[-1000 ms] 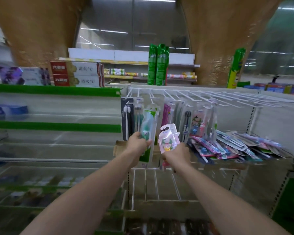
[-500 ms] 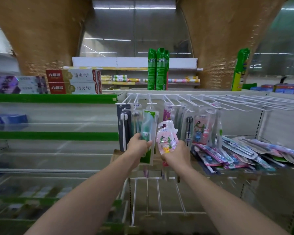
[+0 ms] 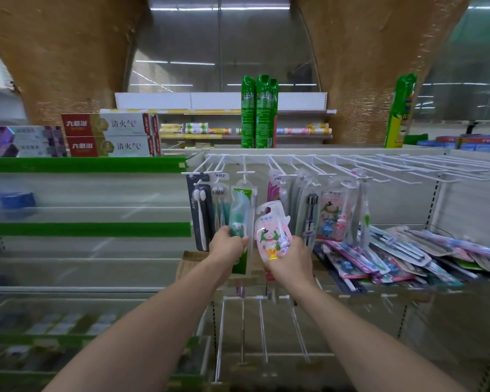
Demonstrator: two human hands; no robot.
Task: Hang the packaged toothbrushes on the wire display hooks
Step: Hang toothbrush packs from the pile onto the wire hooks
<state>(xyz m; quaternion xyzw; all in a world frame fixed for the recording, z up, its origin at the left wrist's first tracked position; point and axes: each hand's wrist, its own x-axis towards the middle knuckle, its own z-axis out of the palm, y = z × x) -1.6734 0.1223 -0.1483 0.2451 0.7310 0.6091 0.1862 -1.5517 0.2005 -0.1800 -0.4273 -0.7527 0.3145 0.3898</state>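
Toothbrush pack, pink (image 3: 272,233): light, stiff card-and-blister, slippery film; hang-hole at 12 o'clock, lower edge pinched by right hand (image 3: 290,257), below wire hooks (image 3: 246,173). Left hand (image 3: 229,244) grips green pack (image 3: 239,210), seemingly hung. Best held low, hole clear.

Pink pack (image 3: 272,232): kids' toothbrush blister, cartoon print, upright, slightly tilted, below hooks, not hung. Green pack (image 3: 240,219): long, hanging from third hook, lower part gripped. Hooks (image 3: 309,168): white wire row, left ones loaded with hanging packs (image 3: 334,210), right ones bare. Pile (image 3: 402,253): loose packs lying flat on shelf at right, overlapping.
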